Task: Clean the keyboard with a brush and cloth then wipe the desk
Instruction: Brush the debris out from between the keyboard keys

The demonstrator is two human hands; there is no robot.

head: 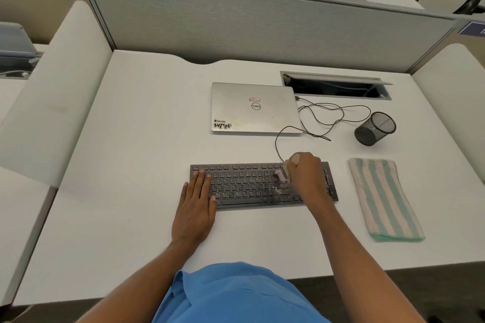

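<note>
A dark keyboard [246, 186] lies across the middle of the white desk [131, 139], with pale crumbs scattered on its right-hand keys. My right hand [305, 173] grips a small brush [284, 172] whose pale bristles touch the keys right of centre. My left hand [196, 196] rests flat with straight fingers on the keyboard's left end. A folded cloth [383, 198] with green and cream stripes lies on the desk to the right of the keyboard, apart from both hands.
A closed silver laptop [254, 107] sits behind the keyboard, its thin black cable [325, 118] looping to the right. A black mesh pen cup [375, 128] lies tipped at the right. A cable hatch [336, 85] is open at the back, before the grey partition [262, 26].
</note>
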